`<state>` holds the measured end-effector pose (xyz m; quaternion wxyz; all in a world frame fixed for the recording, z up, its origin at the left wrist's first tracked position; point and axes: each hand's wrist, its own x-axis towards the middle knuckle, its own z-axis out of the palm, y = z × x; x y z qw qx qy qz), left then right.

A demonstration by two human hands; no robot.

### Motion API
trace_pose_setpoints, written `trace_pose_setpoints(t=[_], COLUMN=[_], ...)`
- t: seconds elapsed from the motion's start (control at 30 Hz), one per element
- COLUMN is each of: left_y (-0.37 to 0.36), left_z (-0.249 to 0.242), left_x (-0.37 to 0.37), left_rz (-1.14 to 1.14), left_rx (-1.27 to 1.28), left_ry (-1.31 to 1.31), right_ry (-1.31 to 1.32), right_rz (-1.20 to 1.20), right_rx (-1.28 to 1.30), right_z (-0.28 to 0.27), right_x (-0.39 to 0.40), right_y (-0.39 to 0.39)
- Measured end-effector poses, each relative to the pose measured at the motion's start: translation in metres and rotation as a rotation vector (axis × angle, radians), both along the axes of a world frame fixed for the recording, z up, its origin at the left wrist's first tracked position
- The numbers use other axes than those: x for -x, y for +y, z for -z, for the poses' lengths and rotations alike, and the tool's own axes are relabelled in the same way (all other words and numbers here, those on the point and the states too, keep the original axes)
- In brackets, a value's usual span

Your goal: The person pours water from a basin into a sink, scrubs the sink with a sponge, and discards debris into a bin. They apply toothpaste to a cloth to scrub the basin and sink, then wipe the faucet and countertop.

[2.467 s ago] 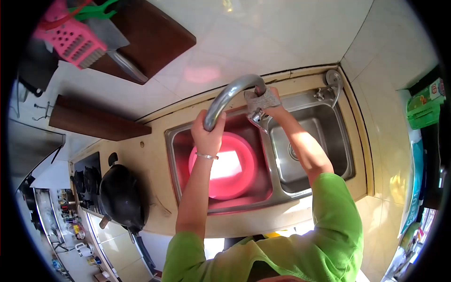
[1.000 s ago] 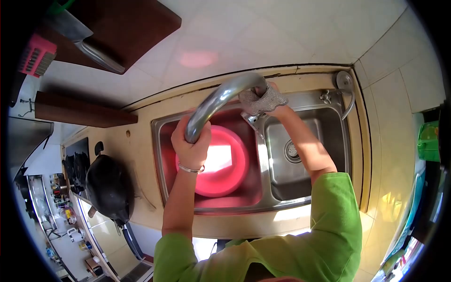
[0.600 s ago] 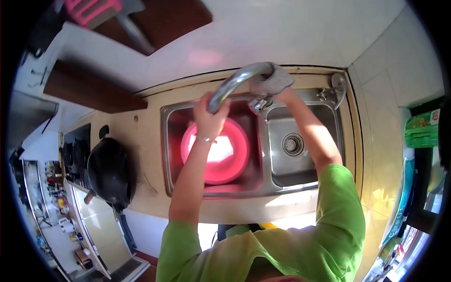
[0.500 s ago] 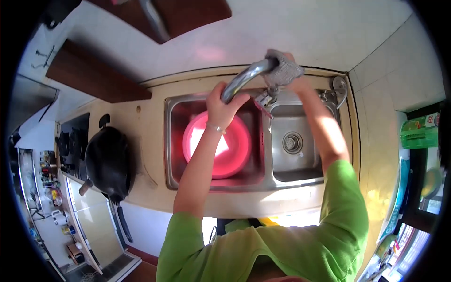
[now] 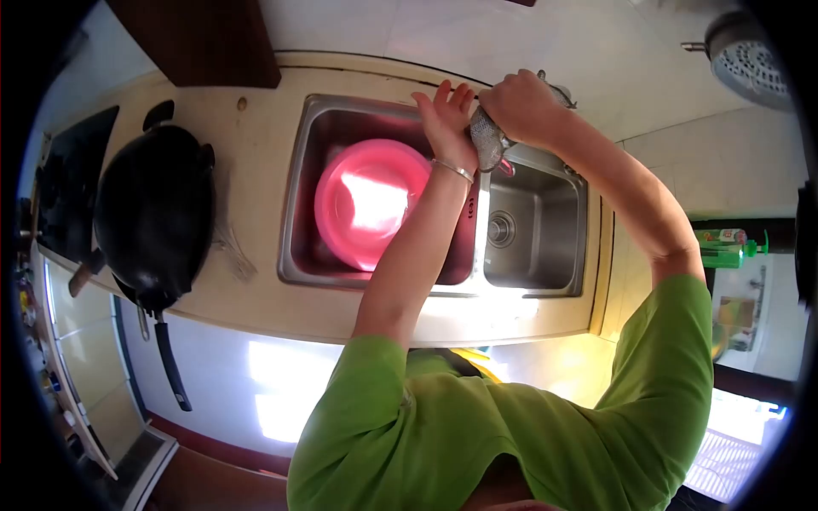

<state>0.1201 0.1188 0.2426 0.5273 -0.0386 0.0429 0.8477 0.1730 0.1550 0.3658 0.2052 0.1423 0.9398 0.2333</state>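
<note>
**Scrubbing the tap with both hands raised over the sink**

Our right hand (image 5: 521,104) has its grip closed tightly around a grey metal scouring cloth (image 5: 487,140), which hangs down a little below the fist. Our left hand (image 5: 449,119) is just beside it, to the left, with the fingers stretched and the palm turned toward the cloth; this grip is apart and holds nothing that we can see. The tap itself is almost hidden behind the two hands, so we cannot tell exactly where the cloth presses on it.

Below both grips lies the double sink (image 5: 294,204). The pink basin (image 5: 371,200) sits in the left bowl, under our left wrist with its bracelet (image 5: 451,169). The right bowl shows only its drain (image 5: 499,227). Far to the left of the hands, a black wok (image 5: 153,209) rests on the surface (image 5: 247,281).

To do this step well, we think the open left hand should steady the pipe while the right hand rubs with short, firm strokes. The cloth should stay folded inside the fist, so it does not slip down into the bowl.
</note>
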Motion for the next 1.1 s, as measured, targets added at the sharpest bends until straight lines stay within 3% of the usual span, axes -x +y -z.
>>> trace_pose_setpoints(t=[0.07,0.17,0.33,0.5,0.57,0.7,1.0,1.1], left_y=[0.0,-0.004,-0.004,-0.006,-0.009,-0.01,-0.004,-0.008], left_z=[0.006,0.001,0.02,0.007,0.007,0.012,0.033,0.024], left_x=[0.004,0.002,0.001,0.006,0.009,0.012,0.01,0.01], left_rz=[0.096,0.171,0.193,0.268,0.293,0.27,0.195,0.192], left_rx=[-0.075,-0.04,-0.137,-0.117,-0.123,-0.142,-0.187,-0.151], left_ry=[-0.092,-0.298,-0.269,-0.195,-0.16,-0.076,0.031,0.035], right_ry=[-0.214,-0.264,-0.431,-0.357,-0.307,-0.258,-0.355,-0.223], right_rz=[0.011,-0.017,0.024,0.106,0.019,0.08,0.068,0.041], right_rx=[-0.093,-0.192,-0.189,-0.037,0.361,0.472,0.124,0.26], right_z=[0.006,0.021,0.031,0.013,-0.01,-0.015,-0.001,-0.013], right_x=[0.01,0.022,0.035,0.024,0.019,0.019,0.029,0.022], right_y=[-0.01,-0.023,-0.036,-0.013,-0.001,0.005,-0.017,-0.019])
